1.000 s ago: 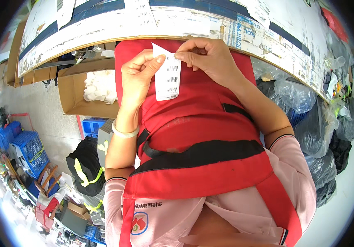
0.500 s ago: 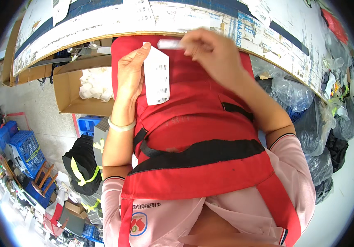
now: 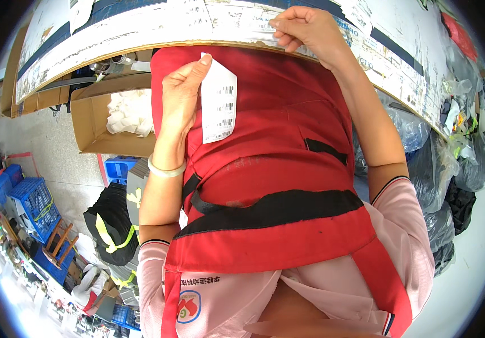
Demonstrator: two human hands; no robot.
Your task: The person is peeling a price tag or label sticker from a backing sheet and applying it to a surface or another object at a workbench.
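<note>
Two hands: left hand [image 3: 179, 96] pinches label sheet [image 3: 218, 98]; right hand [image 3: 305, 29] pinches table [image 3: 141, 28] strip.

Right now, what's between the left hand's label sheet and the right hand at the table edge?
Head view: only the red apron lies between the white label sheet in the left hand and the right hand on the label-covered table edge.

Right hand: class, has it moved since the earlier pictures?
Yes. The right hand went up and away from the barcode label, onto the paper-covered table edge.
</note>
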